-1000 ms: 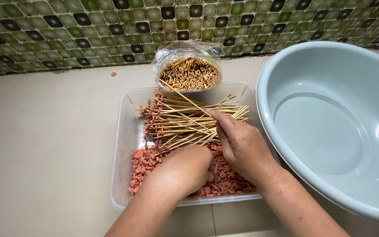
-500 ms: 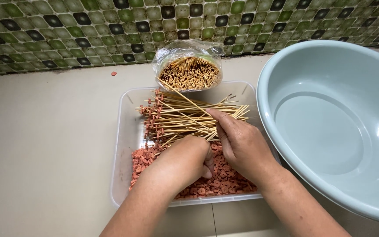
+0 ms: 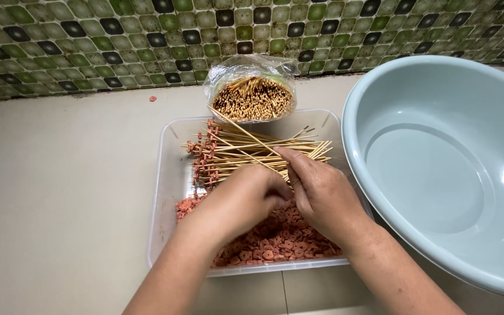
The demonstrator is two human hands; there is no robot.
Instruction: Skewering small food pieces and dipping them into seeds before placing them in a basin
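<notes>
A clear plastic tray (image 3: 167,175) on the floor holds small pink-red meat pieces (image 3: 275,242) in its near half and a pile of bamboo skewers (image 3: 246,153) with pieces threaded on their left ends in its far half. My right hand (image 3: 322,195) pinches one bare skewer (image 3: 241,135) that slants up toward the far left. My left hand (image 3: 243,198) is curled just beside it over the meat pieces, fingers closed at the skewer's near end; what it holds is hidden.
A plastic bag of unused bamboo skewers (image 3: 252,93) stands upright behind the tray against a green and black mosaic tile wall (image 3: 118,41). A large pale blue basin (image 3: 456,169) sits on the right, close to the tray. The floor is beige tile.
My left hand has lifted from the meat pieces and moved up to meet the right hand at the skewer's near end. The right hand has barely moved.
</notes>
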